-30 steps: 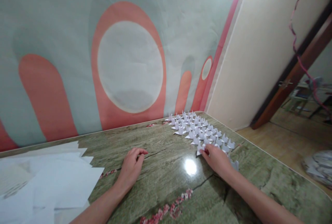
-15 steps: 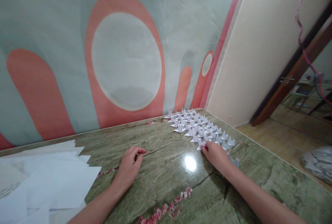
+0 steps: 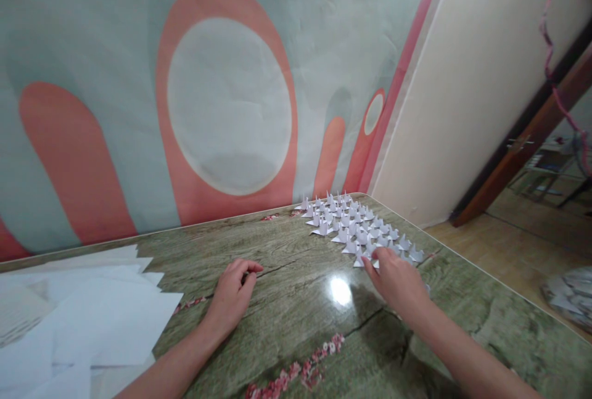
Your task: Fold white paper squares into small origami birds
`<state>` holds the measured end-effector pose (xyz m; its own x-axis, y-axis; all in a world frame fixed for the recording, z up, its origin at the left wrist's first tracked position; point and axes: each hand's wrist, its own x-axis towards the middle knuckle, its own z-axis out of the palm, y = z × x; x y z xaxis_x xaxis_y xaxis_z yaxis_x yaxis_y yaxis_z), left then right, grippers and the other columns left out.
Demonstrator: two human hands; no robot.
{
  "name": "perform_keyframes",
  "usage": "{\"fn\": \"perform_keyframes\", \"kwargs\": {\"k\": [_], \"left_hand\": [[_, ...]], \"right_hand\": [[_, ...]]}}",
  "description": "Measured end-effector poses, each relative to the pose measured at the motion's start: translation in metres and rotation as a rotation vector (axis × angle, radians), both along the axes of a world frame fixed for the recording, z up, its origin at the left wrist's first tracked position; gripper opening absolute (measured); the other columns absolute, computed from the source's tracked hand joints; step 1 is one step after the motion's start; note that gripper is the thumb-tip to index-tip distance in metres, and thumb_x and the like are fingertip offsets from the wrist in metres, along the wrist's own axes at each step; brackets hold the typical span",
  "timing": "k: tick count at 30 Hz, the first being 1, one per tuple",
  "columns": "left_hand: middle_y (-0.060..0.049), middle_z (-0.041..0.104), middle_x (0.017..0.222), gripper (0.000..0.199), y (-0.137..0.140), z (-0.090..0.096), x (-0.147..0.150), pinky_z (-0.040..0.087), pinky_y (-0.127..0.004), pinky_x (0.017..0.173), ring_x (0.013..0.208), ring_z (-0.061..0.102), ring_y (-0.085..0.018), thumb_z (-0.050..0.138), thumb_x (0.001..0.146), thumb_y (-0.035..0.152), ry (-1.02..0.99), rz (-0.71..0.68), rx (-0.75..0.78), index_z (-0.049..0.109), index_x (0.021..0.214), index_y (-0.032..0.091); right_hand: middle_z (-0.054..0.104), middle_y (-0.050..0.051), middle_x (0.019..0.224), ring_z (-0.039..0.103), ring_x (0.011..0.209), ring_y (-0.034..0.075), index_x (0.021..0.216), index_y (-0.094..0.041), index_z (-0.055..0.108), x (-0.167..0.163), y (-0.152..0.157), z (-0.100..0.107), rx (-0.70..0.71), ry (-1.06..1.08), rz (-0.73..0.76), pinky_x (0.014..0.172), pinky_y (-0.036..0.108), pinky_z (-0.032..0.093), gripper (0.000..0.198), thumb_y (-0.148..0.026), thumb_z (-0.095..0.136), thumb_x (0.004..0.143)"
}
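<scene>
Several white folded paper cranes [image 3: 342, 234] stand in close rows at the far right corner of the table. At their near edge is my right hand [image 3: 398, 279], thumb and forefinger apart, just beside the nearest paper crane [image 3: 359, 259]. Nothing shows between those fingers, though part of the group is hidden behind the hand. My left hand [image 3: 234, 291] rests on the tabletop left of the middle, holding nothing. Its fingers are loosely curved, with the thumb apart from them. Another bit of white paper peeks out behind my right wrist.
A spread pile of white paper sheets [image 3: 111, 319] covers the table's left side. The wood-patterned tabletop [image 3: 287, 306] has printed pink flowers and meets a patterned wall covering [image 3: 226, 109]. On the floor at right lies a bundle in clear plastic [image 3: 571, 294], near an open door [image 3: 522, 146].
My right hand has loosened from the front crane, its thumb and forefinger parting, and moved slightly right. My left hand stays in place. The view has shifted a little.
</scene>
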<state>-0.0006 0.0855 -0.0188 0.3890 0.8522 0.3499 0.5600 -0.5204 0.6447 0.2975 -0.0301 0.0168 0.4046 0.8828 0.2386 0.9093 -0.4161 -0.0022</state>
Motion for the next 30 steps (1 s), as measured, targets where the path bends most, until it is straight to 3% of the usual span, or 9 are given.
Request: {"fn": "perform_keyframes", "kwargs": {"k": [2,6,10,16,20,23,27,30], "left_hand": [[-0.003,0.059,0.086,0.020,-0.001,0.000,0.000,0.041,-0.033,0.079,0.087,0.053,-0.020,0.040,0.079,0.022,0.002,0.005,-0.003,0.060,0.081,0.019],[-0.003,0.059,0.085,0.019,-0.002,0.000,0.001,0.041,-0.033,0.080,0.088,0.053,-0.020,0.040,0.079,0.019,-0.015,0.001,-0.006,0.059,0.082,0.019],[-0.004,0.058,0.088,0.019,-0.003,0.000,0.003,0.039,-0.034,0.083,0.091,0.052,-0.020,0.041,0.077,0.015,-0.066,0.029,-0.005,0.059,0.084,0.018],[-0.003,0.059,0.090,0.022,-0.011,0.000,0.007,0.042,-0.030,0.085,0.091,0.054,-0.016,0.041,0.076,0.010,-0.055,0.124,-0.053,0.059,0.085,0.018],[-0.004,0.060,0.095,0.026,-0.009,-0.002,0.009,0.042,-0.030,0.087,0.093,0.054,-0.016,0.044,0.072,0.008,0.025,0.169,-0.092,0.060,0.090,0.017],[-0.008,0.060,0.100,0.029,-0.015,0.008,0.008,0.043,-0.035,0.089,0.096,0.054,-0.020,0.050,0.070,0.011,0.096,0.154,-0.114,0.058,0.098,0.013],[-0.011,0.052,0.120,0.041,-0.047,0.032,-0.003,0.037,-0.036,0.099,0.112,0.047,-0.021,0.049,0.076,0.015,0.189,0.081,-0.096,0.049,0.116,0.013],[-0.014,0.036,0.137,0.050,-0.085,0.046,-0.023,0.029,-0.038,0.105,0.127,0.033,-0.023,0.045,0.082,0.020,0.426,0.110,0.012,0.034,0.130,0.011]], "right_hand": [[0.064,0.008,0.086,0.063,0.067,0.021,0.090,-0.017,0.055,-0.025,-0.011,0.006,0.016,-0.001,0.172,0.054,0.027,0.035,0.025,-0.034,0.037,0.089],[0.064,0.001,0.079,0.062,0.063,0.016,0.080,-0.021,0.056,-0.087,-0.020,0.000,-0.125,0.087,0.667,0.053,0.025,0.036,0.014,-0.029,0.046,0.084],[0.066,0.003,0.082,0.061,0.063,0.016,0.084,-0.019,0.056,-0.138,0.003,-0.010,-0.165,0.106,0.930,0.054,0.024,0.038,0.016,-0.030,0.044,0.085],[0.066,0.007,0.086,0.062,0.072,0.018,0.089,-0.017,0.057,-0.173,0.038,-0.021,-0.141,0.207,1.024,0.058,0.025,0.037,0.016,-0.023,0.044,0.083],[0.066,0.004,0.081,0.061,0.067,0.015,0.083,-0.018,0.057,-0.171,0.041,-0.033,-0.078,0.268,1.044,0.056,0.024,0.033,0.014,-0.020,0.043,0.084],[0.065,0.003,0.077,0.061,0.064,0.016,0.079,-0.018,0.057,-0.166,0.039,-0.036,-0.071,0.268,1.090,0.054,0.024,0.031,0.016,-0.021,0.043,0.084],[0.066,0.002,0.079,0.062,0.065,0.016,0.082,-0.021,0.059,-0.163,0.037,-0.035,-0.072,0.297,1.160,0.055,0.025,0.031,0.017,-0.022,0.042,0.085],[0.063,0.000,0.071,0.060,0.061,0.015,0.074,-0.021,0.056,-0.162,0.037,-0.036,-0.069,0.290,1.173,0.053,0.026,0.029,0.020,-0.024,0.041,0.086]]}}
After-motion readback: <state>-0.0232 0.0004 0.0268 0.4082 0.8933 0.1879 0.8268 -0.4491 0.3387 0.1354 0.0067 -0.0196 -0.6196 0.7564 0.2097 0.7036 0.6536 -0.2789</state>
